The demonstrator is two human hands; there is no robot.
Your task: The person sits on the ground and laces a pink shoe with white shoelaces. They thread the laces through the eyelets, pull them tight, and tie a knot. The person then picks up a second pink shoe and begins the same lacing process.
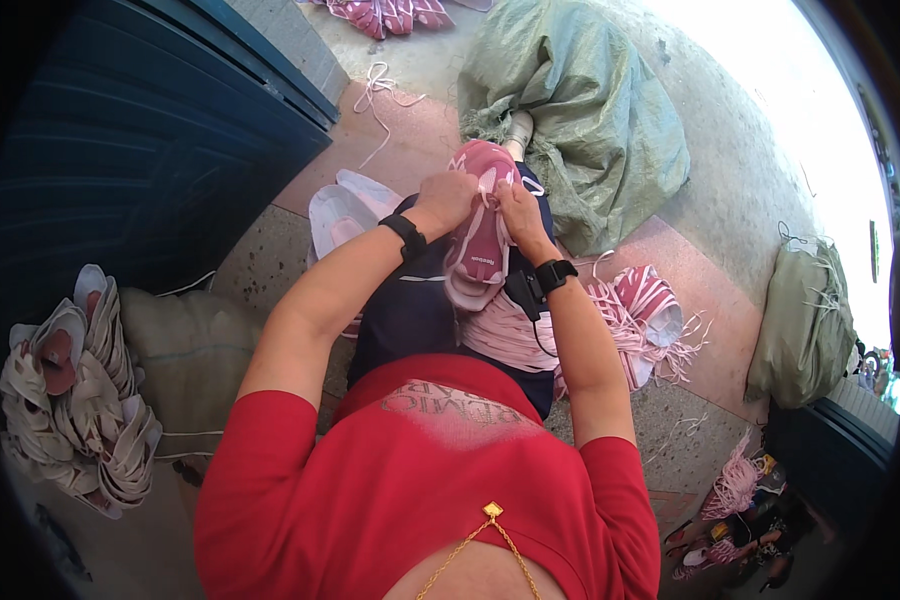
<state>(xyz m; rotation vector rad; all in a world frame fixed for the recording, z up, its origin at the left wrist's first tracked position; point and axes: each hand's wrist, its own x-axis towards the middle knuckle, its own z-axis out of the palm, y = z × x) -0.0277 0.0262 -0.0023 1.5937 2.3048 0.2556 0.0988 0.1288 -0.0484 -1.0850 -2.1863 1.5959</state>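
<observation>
A pink shoe upper (482, 250) with white trim lies over my lap, its toe end pointing away from me. My left hand (448, 200) is closed at its left edge, near the lacing opening. On the opposite edge, the fingers of my right hand (523, 215) pinch the upper near the same spot. A pale strip of lace or tongue shows between the two hands, too small to tell which. Across my right thigh rests a bundle of pale pink shoelaces (520, 330), below the upper's heel end.
Beside my right leg lie striped pink uppers (650, 310) with loose laces. White uppers (345, 215) sit by my left leg, and a stack of uppers (80, 390) at far left. A large green sack (580, 120) stands ahead, another sack (805, 325) at right. A blue door (150, 130) is at left.
</observation>
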